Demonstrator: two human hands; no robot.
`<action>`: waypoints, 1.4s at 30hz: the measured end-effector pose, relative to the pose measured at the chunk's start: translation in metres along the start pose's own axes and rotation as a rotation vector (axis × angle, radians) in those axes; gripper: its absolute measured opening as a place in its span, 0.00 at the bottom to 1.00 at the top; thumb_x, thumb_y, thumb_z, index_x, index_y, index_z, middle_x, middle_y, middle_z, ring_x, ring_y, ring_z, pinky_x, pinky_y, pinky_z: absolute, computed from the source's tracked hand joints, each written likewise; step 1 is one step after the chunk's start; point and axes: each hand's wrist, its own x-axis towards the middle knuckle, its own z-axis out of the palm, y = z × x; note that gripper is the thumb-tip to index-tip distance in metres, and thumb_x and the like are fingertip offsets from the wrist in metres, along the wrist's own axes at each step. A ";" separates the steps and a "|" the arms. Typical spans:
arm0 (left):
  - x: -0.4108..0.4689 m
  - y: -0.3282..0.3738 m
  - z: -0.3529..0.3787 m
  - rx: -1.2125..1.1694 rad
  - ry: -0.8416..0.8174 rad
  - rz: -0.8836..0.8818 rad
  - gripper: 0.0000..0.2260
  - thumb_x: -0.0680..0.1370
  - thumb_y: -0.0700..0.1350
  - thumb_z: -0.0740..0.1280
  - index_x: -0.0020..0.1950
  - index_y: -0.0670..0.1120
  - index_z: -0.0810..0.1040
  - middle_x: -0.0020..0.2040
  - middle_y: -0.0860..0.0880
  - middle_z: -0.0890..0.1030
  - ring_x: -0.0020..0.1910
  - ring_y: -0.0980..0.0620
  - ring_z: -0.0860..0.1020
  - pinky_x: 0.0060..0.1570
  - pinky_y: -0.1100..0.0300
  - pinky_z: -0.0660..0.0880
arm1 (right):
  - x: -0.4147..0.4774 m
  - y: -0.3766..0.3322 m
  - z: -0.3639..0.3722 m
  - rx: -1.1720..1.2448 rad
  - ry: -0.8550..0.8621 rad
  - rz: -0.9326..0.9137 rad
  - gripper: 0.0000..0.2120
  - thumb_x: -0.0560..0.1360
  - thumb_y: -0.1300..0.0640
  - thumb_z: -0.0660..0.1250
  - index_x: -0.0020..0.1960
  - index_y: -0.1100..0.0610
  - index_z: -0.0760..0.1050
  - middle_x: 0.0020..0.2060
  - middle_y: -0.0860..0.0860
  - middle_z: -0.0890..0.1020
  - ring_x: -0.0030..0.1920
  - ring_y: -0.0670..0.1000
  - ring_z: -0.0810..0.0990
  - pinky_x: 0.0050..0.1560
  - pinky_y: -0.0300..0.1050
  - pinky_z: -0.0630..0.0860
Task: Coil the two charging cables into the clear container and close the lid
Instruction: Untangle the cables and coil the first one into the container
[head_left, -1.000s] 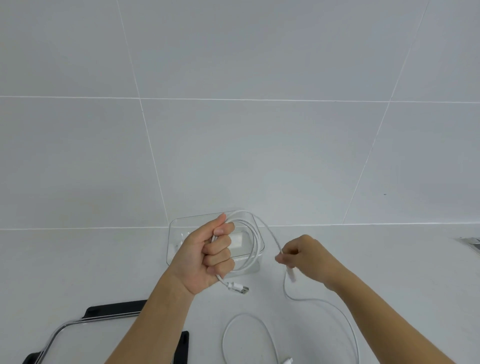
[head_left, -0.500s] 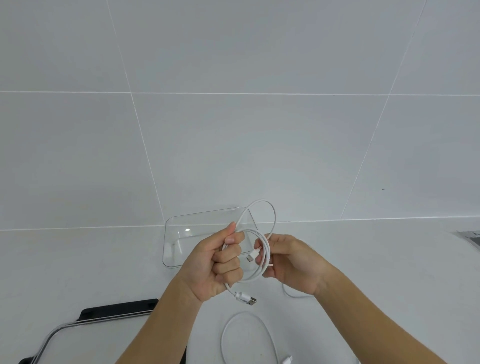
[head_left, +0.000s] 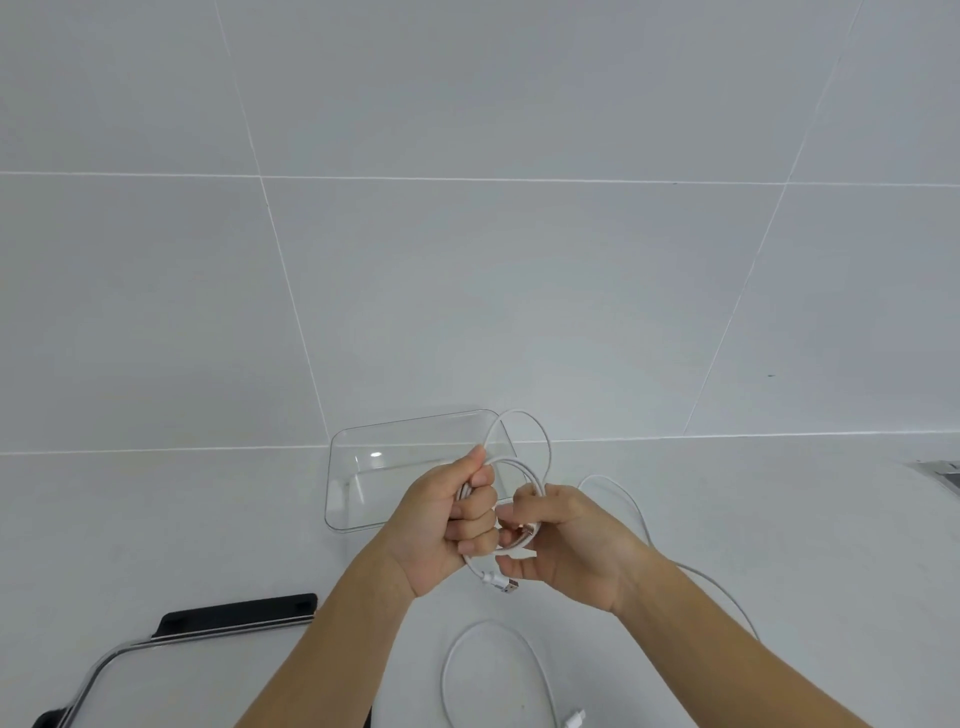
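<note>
– head view is up. what's on it, biggest first?

– white counter (head_left: 156, 530), the lid (head_left: 208, 670) lying off at my near left, and the container (head_left: 342, 488) open against the wall (head_left: 467, 260), with nothing in it that i can see.

– and the hands?

– that's what changed. a second ago the right hand (head_left: 566, 535) was out to the side pinching the loose tail. now it's in against the left hand (head_left: 441, 525), fingers curled round the right side of the coil (head_left: 519, 411). the left hand is a fist round the other side. so both grip the first cable, held up in front of the container, not in it.

– meaning?

– i'd say winding cable one is about done and the drop into the container comes next. the second cable (head_left: 488, 622) lies loose on the counter near me, untouched. a strand (head_left: 605, 476) runs off right behind the right wrist, and i can't tell which cable it belongs to. smallest bit: the plug (head_left: 506, 586) dangles under the coil, and i reckon the loops could spring if the grip slackens.
</note>
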 end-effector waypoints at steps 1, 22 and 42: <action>0.000 -0.001 0.000 0.023 0.012 0.002 0.16 0.76 0.51 0.60 0.31 0.46 0.66 0.20 0.54 0.58 0.16 0.58 0.55 0.17 0.66 0.57 | 0.000 0.000 -0.001 -0.008 0.007 0.003 0.14 0.66 0.67 0.69 0.29 0.56 0.66 0.31 0.54 0.72 0.33 0.50 0.75 0.38 0.45 0.76; 0.010 0.022 -0.040 0.099 0.458 0.283 0.21 0.79 0.51 0.59 0.29 0.49 0.57 0.20 0.54 0.55 0.17 0.55 0.53 0.20 0.66 0.53 | -0.018 -0.011 -0.045 -0.640 0.053 0.097 0.10 0.79 0.61 0.60 0.44 0.62 0.78 0.39 0.58 0.84 0.37 0.56 0.84 0.35 0.42 0.78; 0.009 -0.002 -0.014 -0.183 0.250 0.080 0.22 0.79 0.50 0.60 0.26 0.48 0.60 0.19 0.53 0.56 0.15 0.56 0.55 0.17 0.65 0.53 | 0.000 -0.012 -0.024 -0.385 0.045 -0.088 0.12 0.72 0.67 0.69 0.55 0.61 0.73 0.32 0.50 0.73 0.24 0.48 0.67 0.22 0.38 0.64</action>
